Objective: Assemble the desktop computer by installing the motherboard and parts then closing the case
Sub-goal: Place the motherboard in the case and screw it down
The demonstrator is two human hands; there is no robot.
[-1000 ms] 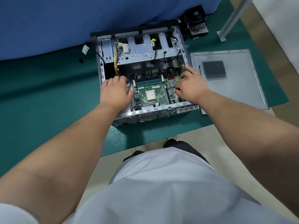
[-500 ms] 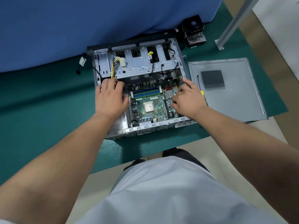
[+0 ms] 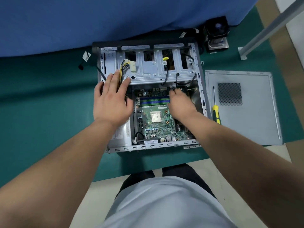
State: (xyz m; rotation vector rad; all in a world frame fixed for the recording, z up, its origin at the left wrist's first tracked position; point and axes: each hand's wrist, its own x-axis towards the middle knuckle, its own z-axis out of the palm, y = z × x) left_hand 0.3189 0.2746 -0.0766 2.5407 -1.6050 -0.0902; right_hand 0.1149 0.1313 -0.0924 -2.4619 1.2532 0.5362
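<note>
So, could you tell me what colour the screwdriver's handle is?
Yellow and black; the screwdriver shows in the head view.

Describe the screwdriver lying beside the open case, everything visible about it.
The screwdriver has a yellow handle with black grip bands and a thin dark shaft pointing away from the person. It lies flat on the grey side panel, along its left edge, just right of the open case. The lower handle end is hidden behind the right forearm. Neither hand touches it.

Your left hand (image 3: 111, 102) has left the green motherboard's (image 3: 158, 119) left edge and now lies flat, fingers straight, reaching the yellow-and-black cable bundle (image 3: 122, 70) at the silver drive cage (image 3: 148, 68). Your right hand (image 3: 180, 102) has moved inward from the board's right edge to its far edge, fingers curled down.
</note>
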